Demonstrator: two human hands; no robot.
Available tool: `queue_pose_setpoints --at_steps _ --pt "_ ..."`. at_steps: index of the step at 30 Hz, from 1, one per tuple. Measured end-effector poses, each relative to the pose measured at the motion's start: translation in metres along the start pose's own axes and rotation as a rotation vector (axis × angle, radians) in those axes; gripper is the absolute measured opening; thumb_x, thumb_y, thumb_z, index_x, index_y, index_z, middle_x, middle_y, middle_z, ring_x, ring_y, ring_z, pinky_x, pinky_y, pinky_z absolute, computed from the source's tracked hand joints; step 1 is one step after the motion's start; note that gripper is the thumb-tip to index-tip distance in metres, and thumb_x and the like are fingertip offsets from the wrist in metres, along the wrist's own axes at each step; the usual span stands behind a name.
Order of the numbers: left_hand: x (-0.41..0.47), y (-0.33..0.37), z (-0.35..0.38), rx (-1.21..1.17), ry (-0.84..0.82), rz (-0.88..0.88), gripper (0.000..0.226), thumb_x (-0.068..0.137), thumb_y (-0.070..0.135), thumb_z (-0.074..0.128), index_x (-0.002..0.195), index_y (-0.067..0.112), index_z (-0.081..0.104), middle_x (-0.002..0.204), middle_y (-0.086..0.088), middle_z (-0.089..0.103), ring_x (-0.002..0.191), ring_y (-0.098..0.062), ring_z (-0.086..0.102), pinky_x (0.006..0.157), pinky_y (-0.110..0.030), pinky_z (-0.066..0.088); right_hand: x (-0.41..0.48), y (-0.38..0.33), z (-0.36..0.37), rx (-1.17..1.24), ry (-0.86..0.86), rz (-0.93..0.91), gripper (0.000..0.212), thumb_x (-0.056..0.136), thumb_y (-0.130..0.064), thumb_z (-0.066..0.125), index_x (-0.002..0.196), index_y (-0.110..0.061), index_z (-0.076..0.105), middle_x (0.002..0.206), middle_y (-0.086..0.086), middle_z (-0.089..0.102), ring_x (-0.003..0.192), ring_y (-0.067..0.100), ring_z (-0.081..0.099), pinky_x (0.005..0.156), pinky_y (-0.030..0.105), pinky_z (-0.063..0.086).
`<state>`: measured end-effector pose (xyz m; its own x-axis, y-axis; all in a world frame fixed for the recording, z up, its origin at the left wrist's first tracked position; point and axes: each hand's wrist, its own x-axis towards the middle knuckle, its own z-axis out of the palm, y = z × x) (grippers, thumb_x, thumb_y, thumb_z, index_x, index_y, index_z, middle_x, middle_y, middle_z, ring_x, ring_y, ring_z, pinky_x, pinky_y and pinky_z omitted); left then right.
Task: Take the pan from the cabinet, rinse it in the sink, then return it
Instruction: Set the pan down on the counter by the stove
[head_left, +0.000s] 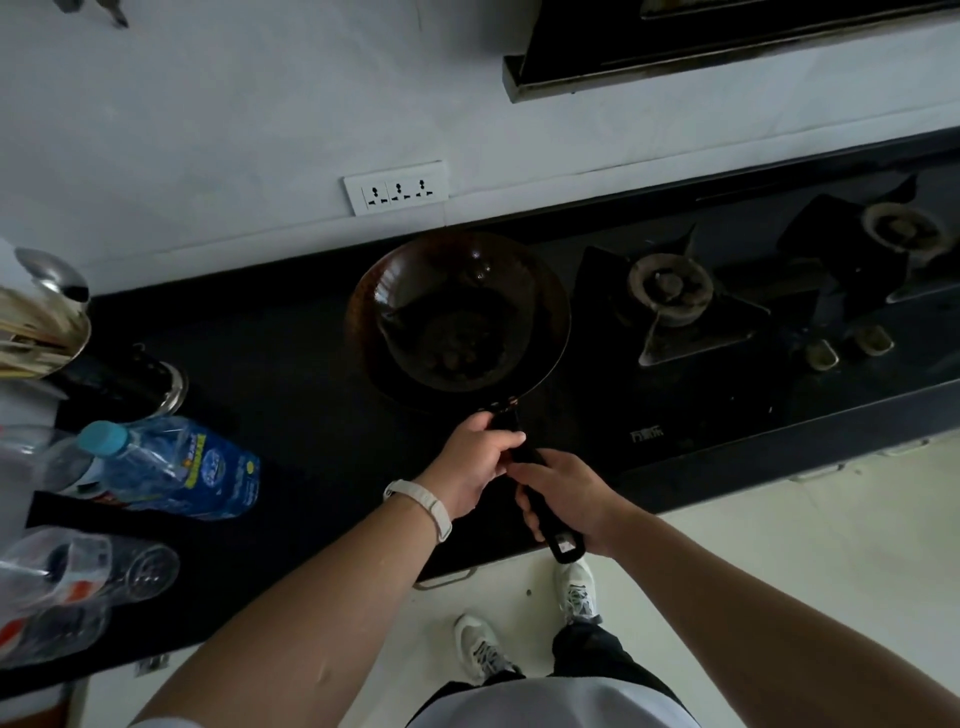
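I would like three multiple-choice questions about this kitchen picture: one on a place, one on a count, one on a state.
1. Where is the pan?
A. over the black counter, left of the burners
B. in a sink
C. on the floor

2. How many gas burners show on the stove?
A. one
B. two
C. four

3. How is the pan's handle held?
A. by no hand
B. by the right hand alone
C. by both hands

Answers:
1 A: it is above the counter, beside the burners.
2 B: two burner heads show.
3 C: the left hand and right hand both grip it.
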<state>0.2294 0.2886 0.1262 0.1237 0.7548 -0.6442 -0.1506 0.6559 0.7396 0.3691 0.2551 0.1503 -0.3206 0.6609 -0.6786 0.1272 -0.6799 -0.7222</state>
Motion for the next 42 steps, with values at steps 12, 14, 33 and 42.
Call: queue_pose_setpoints --at_steps 12,14,33,42 --pt "-0.014 0.002 -0.02 0.004 0.096 -0.045 0.036 0.089 0.006 0.061 0.122 0.018 0.056 0.117 -0.01 0.068 0.108 -0.025 0.065 0.092 -0.038 0.054 0.011 -0.009 0.024 -0.611 0.108 0.0 0.029 0.099 -0.045 0.053 0.086 -0.02 0.057 0.069 -0.002 0.059 0.053 0.011 0.054 0.048 0.022 0.042" --pt "-0.02 -0.003 -0.026 -0.072 0.117 -0.042 0.033 0.091 0.004 0.059 0.121 0.017 0.057 0.117 -0.012 0.068 0.108 -0.026 0.066 0.087 -0.035 0.055 0.01 -0.01 0.023 -0.799 0.131 -0.054 0.033 0.097 -0.053 0.052 0.089 -0.021 0.053 0.073 -0.002 0.062 0.056 0.011 0.056 0.049 0.024 0.044" --pt "-0.12 -0.036 -0.136 -0.256 0.461 0.027 0.021 0.089 0.006 0.066 0.109 0.012 0.066 0.093 -0.01 0.067 0.068 -0.017 0.065 0.068 -0.029 0.056 0.056 -0.042 0.112 -1.293 -0.058 -0.355 0.042 0.089 -0.063 0.057 0.101 -0.023 0.052 0.099 -0.002 0.063 0.084 0.018 0.063 0.068 0.03 0.047" --pt "-0.119 -0.01 -0.168 -0.369 0.632 0.151 0.034 0.094 -0.003 0.056 0.127 0.007 0.054 0.105 -0.013 0.058 0.086 -0.021 0.064 0.086 -0.032 0.054 0.083 -0.058 0.147 -1.355 0.018 -0.429 0.04 0.097 -0.052 0.051 0.112 -0.016 0.058 0.123 0.006 0.057 0.111 0.027 0.058 0.083 0.035 0.046"
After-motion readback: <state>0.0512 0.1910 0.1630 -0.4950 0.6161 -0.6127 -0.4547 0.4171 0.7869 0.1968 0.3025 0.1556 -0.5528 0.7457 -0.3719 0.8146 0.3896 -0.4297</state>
